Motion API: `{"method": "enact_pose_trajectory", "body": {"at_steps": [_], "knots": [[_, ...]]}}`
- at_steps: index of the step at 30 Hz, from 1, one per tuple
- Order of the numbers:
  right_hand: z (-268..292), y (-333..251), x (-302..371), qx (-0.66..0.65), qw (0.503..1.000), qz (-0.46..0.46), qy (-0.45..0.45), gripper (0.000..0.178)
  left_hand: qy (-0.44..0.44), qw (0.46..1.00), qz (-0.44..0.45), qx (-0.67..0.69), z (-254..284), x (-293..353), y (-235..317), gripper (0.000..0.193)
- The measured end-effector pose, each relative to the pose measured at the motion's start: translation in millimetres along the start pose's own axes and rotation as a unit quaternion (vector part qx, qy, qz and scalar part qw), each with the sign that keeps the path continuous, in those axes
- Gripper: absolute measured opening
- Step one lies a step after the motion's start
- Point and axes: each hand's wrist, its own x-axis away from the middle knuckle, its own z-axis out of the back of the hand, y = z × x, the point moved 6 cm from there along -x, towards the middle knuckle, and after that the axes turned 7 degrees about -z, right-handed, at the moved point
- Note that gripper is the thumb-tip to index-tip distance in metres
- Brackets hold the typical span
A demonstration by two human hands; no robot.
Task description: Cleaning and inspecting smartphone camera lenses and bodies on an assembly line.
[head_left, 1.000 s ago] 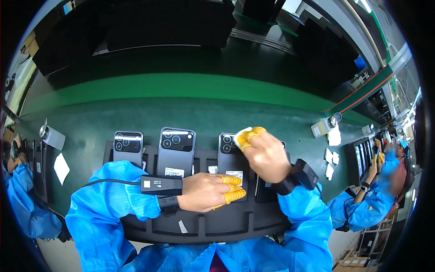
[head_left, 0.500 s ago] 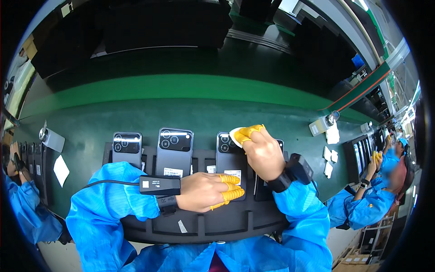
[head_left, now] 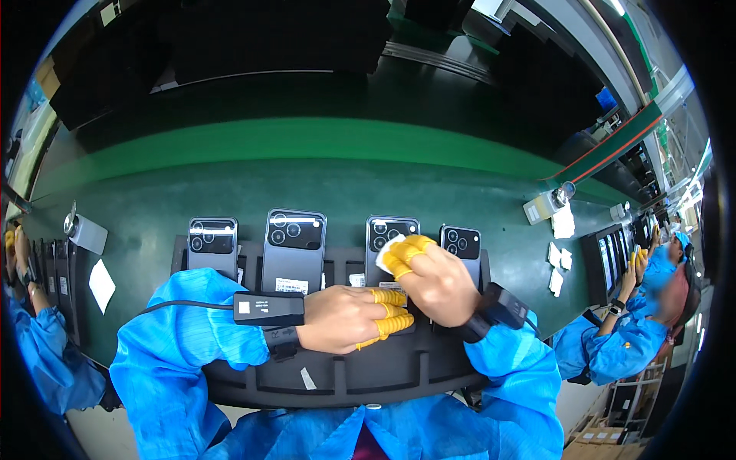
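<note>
Held against a grey smartphone [head_left: 393,227] just below its camera block is a folded white wiping cloth [head_left: 388,253], pinched in my right hand [head_left: 441,287]. My left hand [head_left: 345,320], in yellow finger cots like the right, lies with fingers stretched across the lower part of that phone, over its label. The phone sits back side up in a black tray [head_left: 276,379]. Beside it in the tray lie another phone [head_left: 461,239] on the right, partly behind my right hand, and two on the left, a larger one [head_left: 294,257] and one [head_left: 213,241] partly covered by my left sleeve.
A dispenser bottle [head_left: 88,233] and a white sheet [head_left: 101,286] are at the left; another bottle [head_left: 543,209] and several white cloth pieces [head_left: 554,257] at the right. A paper scrap [head_left: 308,379] lies in the tray. Co-workers sit on both sides, with a tray of phones [head_left: 609,264] at right.
My right hand has moved down and slightly left with the cloth, from beside the camera block to below it. My left hand stays on the phone.
</note>
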Motion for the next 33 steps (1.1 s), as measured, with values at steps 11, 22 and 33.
{"method": "enact_pose_trajectory", "body": {"at_steps": [11, 22, 33], "knots": [[34, 29, -12, 0.041, 0.995, -0.076, 0.058, 0.025, -0.093, 0.995, 0.025, 0.006, -19, 8, -8, 0.028], [43, 60, -4, 0.109, 0.979, -0.155, 0.077, 0.016, -0.085, 0.996, 0.028, -0.013, -9, 4, -6, 0.017], [97, 37, -1, 0.069, 0.980, -0.143, 0.119, 0.024, -0.254, 0.962, 0.093, -0.030, -56, -66, -19, 0.028]]}}
